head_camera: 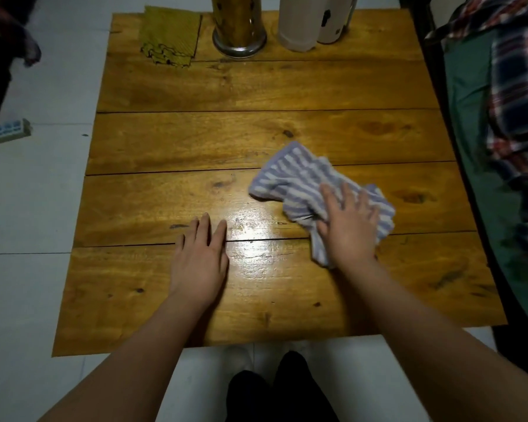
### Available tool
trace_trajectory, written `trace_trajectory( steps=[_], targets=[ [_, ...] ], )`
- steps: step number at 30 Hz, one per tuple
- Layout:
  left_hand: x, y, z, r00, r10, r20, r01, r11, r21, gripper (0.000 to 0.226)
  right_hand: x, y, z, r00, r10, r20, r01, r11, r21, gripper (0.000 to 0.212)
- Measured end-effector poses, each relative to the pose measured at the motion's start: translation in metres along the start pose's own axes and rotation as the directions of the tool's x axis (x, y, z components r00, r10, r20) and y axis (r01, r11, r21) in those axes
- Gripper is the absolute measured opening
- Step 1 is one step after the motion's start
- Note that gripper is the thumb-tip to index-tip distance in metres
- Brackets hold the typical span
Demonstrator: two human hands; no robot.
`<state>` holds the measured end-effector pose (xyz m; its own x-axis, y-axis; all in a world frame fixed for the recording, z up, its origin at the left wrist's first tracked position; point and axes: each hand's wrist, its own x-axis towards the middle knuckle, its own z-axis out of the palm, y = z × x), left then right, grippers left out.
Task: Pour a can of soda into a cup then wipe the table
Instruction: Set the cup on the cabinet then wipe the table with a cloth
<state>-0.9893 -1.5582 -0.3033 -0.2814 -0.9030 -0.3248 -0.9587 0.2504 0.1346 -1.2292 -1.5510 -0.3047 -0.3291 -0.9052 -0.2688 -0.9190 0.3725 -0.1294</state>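
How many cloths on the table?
2. A striped cloth under the right hand, right of centre; a folded yellow-green cloth at the far left corner of the table. None appear hidden.

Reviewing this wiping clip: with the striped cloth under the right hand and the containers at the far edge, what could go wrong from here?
1. The right hand presses a bunched purple-and-white striped cloth; crumpled, it may leave streaks on the wooden plank table.
2. Wiping farther forward could knock the gold metal cylinder or white bottle.
3. The left hand lies flat beside the glossy patch, possibly blocking it.
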Motion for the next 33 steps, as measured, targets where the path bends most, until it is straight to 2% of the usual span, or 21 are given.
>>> trace_trajectory(
  steps=[3, 8, 10, 15, 19, 24, 27, 30, 33],
  targets=[
    [0.001, -0.007, 0.0, 0.999, -0.026, -0.022, 0.026, 0.999, -0.023, 0.052, 0.009, 0.008, -0.003, 0.997, 0.073, -0.035, -0.073, 0.997, 0.021, 0.063],
    [0.001, -0.01, 0.001, 0.999, -0.028, -0.042, 0.027, 0.999, -0.025, 0.052, 0.017, -0.033, 0.003, 0.987, 0.139, -0.085, -0.131, 0.987, 0.09, 0.051],
    [0.0, -0.011, 0.002, 0.998, -0.044, -0.054, 0.043, 0.999, -0.019, 0.051, 0.015, -0.056, 0.007, 0.993, 0.088, -0.083, -0.081, 0.993, 0.082, 0.052],
    [-0.004, -0.017, 0.005, 0.993, -0.076, -0.091, 0.078, 0.997, 0.019, 0.049, -0.016, -0.103, 0.017, 0.984, -0.179, -0.012, 0.179, 0.983, 0.03, 0.056],
    [-0.011, -0.018, 0.008, 0.996, -0.042, -0.082, 0.047, 0.997, 0.059, 0.05, -0.023, -0.079, 0.015, 0.977, -0.211, 0.007, 0.211, 0.977, -0.005, 0.062],
    [-0.014, -0.006, 0.01, 0.997, -0.014, -0.079, 0.015, 1.0, 0.006, 0.05, -0.033, -0.023, 0.004, 0.998, -0.055, -0.027, 0.056, 0.998, 0.023, 0.06],
    [-0.014, -0.007, 0.012, 0.998, 0.009, -0.065, -0.008, 1.0, 0.012, 0.051, -0.032, 0.017, -0.001, 0.985, 0.138, -0.1, -0.137, 0.99, 0.026, 0.058],
    [-0.015, -0.01, 0.012, 0.998, 0.034, -0.057, -0.033, 0.999, 0.007, 0.053, -0.025, 0.025, -0.003, 0.943, 0.318, -0.097, -0.308, 0.946, 0.103, 0.052],
    [-0.017, -0.011, 0.01, 0.999, 0.034, -0.041, -0.035, 0.999, -0.016, 0.054, -0.021, 0.002, 0.002, 0.945, 0.317, -0.077, -0.308, 0.946, 0.101, 0.05]
  ],
)
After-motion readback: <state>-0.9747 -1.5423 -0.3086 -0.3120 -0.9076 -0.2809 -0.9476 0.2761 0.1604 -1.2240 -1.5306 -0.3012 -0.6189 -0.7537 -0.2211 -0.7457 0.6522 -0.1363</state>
